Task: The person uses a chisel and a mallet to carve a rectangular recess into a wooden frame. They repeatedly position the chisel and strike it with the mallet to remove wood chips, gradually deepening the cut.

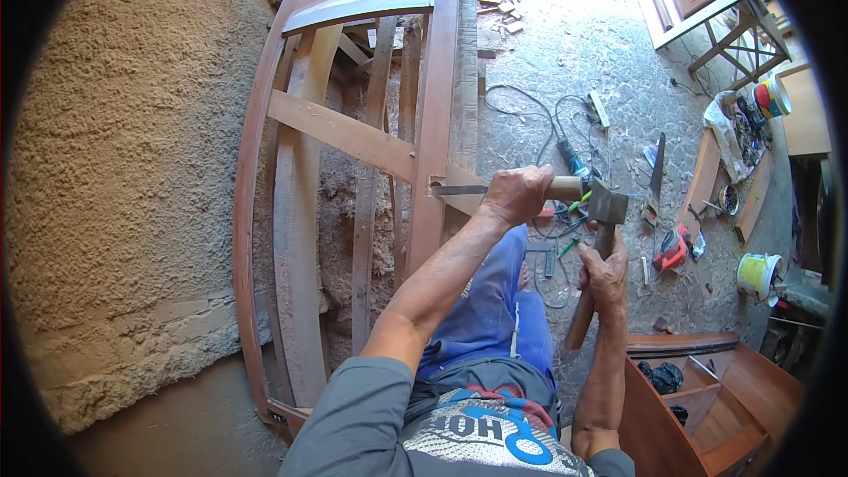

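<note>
My left hand point(517, 196) is closed round the handle of a chisel point(461, 190), held level. The chisel's blade tip meets a small notch in the right-hand rail of a reddish wooden frame point(433, 106). In my right hand point(606, 274) is a hammer point(608, 205), gripped by its wooden handle. Its metal head is at the butt end of the chisel's handle; whether they touch I cannot tell. A pale wooden crosspiece point(344, 135) runs slantwise over the frame's opening, near the chisel.
A rough wall point(132, 168) rises at the left. On the floor at right lie tangled cords, a hand saw point(655, 178), a red power tool point(671, 249) and paint buckets point(757, 274). A wooden drawer-like box point(707, 397) stands at the lower right, and wood scraps lie at the back.
</note>
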{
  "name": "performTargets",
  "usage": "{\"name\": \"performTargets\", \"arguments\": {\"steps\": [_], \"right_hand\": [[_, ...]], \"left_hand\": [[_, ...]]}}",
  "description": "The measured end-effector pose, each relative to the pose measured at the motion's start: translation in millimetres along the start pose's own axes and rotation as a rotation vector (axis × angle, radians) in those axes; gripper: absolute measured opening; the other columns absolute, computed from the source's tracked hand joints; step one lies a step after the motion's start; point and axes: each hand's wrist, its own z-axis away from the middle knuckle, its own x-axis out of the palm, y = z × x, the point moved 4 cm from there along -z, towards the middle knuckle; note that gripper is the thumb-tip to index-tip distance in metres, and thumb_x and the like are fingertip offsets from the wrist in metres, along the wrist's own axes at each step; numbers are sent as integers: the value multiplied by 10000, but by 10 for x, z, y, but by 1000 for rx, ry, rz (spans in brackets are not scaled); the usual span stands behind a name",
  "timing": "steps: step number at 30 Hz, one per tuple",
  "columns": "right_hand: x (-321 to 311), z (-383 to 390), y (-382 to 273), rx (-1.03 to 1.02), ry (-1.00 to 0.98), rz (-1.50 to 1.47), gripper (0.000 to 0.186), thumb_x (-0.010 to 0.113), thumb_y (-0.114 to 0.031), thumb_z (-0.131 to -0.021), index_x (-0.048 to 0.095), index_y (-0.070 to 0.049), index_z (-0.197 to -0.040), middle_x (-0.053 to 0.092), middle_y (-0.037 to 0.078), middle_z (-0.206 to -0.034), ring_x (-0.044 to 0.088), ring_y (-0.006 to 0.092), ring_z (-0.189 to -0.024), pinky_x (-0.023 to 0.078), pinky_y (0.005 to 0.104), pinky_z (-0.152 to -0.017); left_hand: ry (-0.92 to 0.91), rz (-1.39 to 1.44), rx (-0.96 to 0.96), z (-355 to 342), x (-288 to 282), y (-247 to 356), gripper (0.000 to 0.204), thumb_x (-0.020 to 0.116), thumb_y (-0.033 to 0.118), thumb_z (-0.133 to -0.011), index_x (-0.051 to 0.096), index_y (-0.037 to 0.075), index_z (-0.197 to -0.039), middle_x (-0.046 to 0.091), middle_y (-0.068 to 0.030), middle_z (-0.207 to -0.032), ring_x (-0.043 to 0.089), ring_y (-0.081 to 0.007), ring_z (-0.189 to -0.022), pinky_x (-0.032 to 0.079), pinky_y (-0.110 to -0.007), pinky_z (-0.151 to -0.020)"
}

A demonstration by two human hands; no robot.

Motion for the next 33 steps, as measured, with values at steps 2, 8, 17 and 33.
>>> {"name": "performTargets", "arguments": {"steps": [2, 8, 17, 33], "right_hand": [[-73, -22, -35, -21, 89, -46, 392, 623, -57, -930, 495, -19, -1298, 519, 0, -667, 483, 87, -444, 415, 272, -400], [-116, -183, 223, -141, 125, 315, 361, 643, -73, -901, 526, -27, -1239, 549, 47, -783, 556, 127, -577, 466, 313, -491], [-21, -292, 186, -262, -70, 462, 355, 592, -42, -932, 468, -55, -1264, 510, 4, -708, 469, 74, -415, 400, 240, -356], [-211, 15, 407, 17, 33, -50, 421, 620, -51, -914, 493, -4, -1312, 509, -5, -647, 486, 89, -431, 413, 271, -381]], "left_hand": [[12, 9, 19, 12, 31, 6, 319, 779, 320, -799, 558, 122, -915, 682, -113, -757, 718, -319, -697, 561, -456, -585], [-26, 12, 40, 14, 17, 61, 100, 643, 168, -833, 572, 113, -876, 676, -119, -751, 715, -331, -699, 557, -455, -585], [-107, -14, 35, 29, 123, 6, 136, 651, 204, -839, 574, 108, -895, 685, -135, -775, 719, -344, -719, 561, -480, -612], [-531, -42, -160, -131, -397, 154, 254, 726, 235, -860, 676, 70, -1047, 733, -187, -899, 719, -378, -920, 566, -490, -775]]}}
